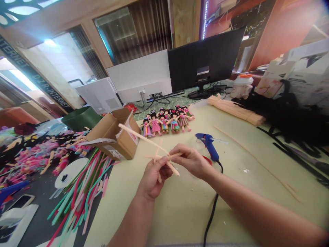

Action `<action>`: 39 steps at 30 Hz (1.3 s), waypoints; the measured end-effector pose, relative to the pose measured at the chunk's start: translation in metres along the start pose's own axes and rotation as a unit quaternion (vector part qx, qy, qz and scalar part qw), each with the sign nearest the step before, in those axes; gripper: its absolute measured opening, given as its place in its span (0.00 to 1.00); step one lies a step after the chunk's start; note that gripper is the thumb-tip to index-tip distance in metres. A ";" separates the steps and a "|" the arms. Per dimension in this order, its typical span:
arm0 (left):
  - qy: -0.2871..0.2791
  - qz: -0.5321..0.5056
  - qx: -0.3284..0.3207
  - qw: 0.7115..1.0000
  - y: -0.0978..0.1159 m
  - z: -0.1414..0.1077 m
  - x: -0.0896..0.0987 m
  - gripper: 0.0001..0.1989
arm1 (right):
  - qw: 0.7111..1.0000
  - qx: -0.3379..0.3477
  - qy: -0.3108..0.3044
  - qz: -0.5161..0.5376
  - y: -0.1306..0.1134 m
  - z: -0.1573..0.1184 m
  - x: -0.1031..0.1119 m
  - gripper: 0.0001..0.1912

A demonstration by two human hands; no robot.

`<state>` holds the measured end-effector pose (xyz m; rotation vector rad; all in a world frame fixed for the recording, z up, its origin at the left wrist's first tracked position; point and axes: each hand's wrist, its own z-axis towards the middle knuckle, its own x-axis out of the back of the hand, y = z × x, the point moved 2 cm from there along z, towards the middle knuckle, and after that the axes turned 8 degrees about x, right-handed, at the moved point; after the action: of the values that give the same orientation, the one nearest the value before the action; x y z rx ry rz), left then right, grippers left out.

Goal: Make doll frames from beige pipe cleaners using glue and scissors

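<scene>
Several beige pipe cleaners, twisted together into a small branching figure, are held up over the table between both my hands. My left hand is closed, its thumb and fingers pinching the middle of the twisted stems. With thumb and index finger pressed together, my right hand grips a short beige end beside that point. One long stem sticks out toward the upper left, and a thicker doubled piece points to the lower right. Just beyond my right hand lies a blue glue gun, its black cord running toward me.
Small finished dolls lie grouped at the back, beside an open cardboard box. Coloured pipe cleaners and a pile of dolls cover the left. A beige bundle, loose beige stems and black stems lie right.
</scene>
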<state>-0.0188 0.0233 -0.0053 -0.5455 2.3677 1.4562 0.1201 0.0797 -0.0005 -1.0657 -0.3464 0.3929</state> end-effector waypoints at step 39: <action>0.138 0.366 -0.191 0.900 0.007 -0.002 0.009 0.12 | 0.926 -0.210 0.076 0.305 0.013 -0.003 -0.006 0.09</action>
<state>-0.0298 0.0234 -0.0026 0.1147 2.6634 2.3281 0.1146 0.0799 -0.0138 -1.6164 0.0598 0.8093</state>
